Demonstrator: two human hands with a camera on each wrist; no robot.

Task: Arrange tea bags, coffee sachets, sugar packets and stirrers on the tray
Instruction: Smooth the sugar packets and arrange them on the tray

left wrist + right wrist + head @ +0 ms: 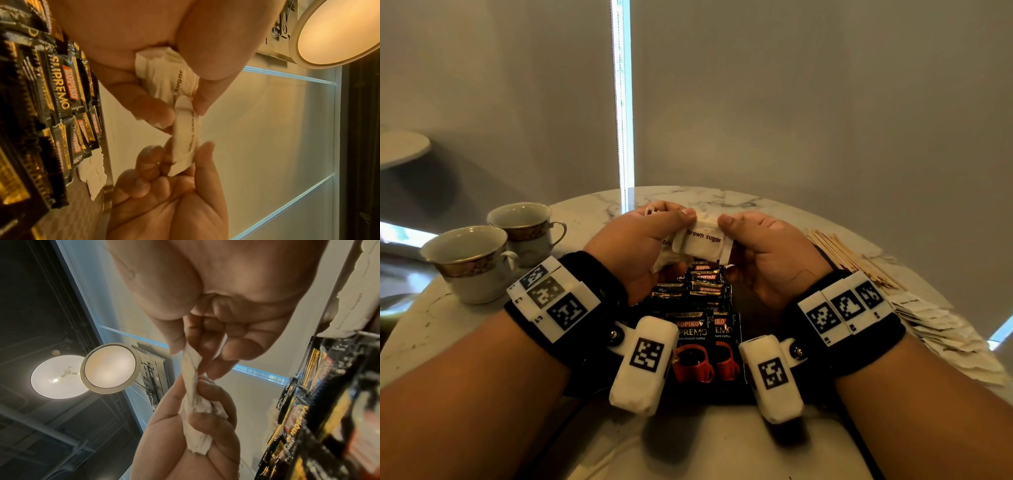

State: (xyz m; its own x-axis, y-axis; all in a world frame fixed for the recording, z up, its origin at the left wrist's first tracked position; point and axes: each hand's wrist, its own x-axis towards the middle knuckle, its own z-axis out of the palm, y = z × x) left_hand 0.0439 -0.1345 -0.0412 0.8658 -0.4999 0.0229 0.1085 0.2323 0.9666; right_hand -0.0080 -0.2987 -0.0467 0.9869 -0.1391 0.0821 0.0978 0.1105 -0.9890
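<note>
Over the table's middle, my left hand (pixel 674 226) grips a small bunch of white "Brown sugar" packets (pixel 164 76). My right hand (pixel 732 226) pinches the right end of the front sugar packet (pixel 705 243) between thumb and fingers, so both hands hold it. In the right wrist view the crumpled bunch of packets (pixel 197 434) sticks out of my left fist. Below the hands, black Kopiko coffee sachets (pixel 698 308) lie overlapped in rows on a dark tray (pixel 709 394). One white packet (pixel 92 177) lies at the sachets' far end.
Two gold-banded cups (pixel 472 260) (pixel 524 226) stand at the left of the round marble table (pixel 722 198). Wooden stirrers (pixel 852 253) lie in a heap at the right, with several white packets (pixel 945 335) spread in front of them near the table's right edge.
</note>
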